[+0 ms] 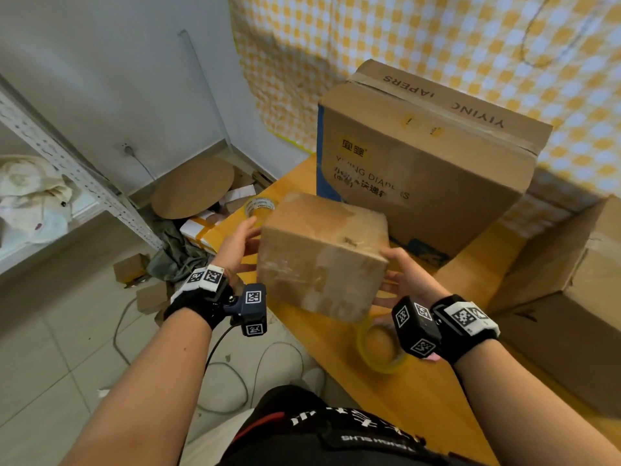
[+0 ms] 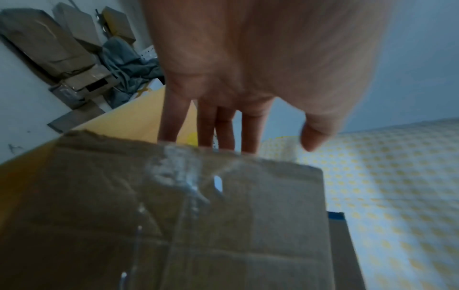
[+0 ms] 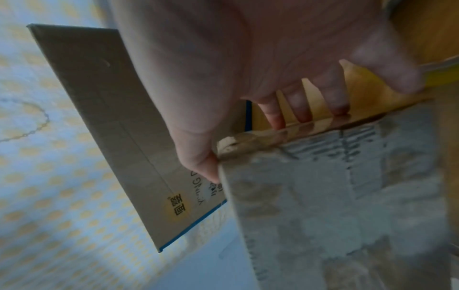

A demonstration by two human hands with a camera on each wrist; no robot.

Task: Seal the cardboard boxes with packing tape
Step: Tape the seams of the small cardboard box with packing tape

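Now both hands, left hand [image 1: 239, 243] and right hand [image 1: 405, 277], flank small box [image 1: 322, 253].

A cluttered storeroom used for packing: cardboard boxes [image 1: 426, 153] crowd a yellow desk [image 1: 420, 391], flattened cartons [image 1: 134, 270] litter the tiled floor [image 1: 50, 358], beside a slotted metal shelf [image 1: 67, 163] at left

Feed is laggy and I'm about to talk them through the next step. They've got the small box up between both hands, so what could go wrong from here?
1. The small box is held only between flat palms, left hand and right hand, so it could slip.
2. A tape roll lies right below it and could be knocked off the table.
3. Its far corner is near the big box, so turning might bump it.
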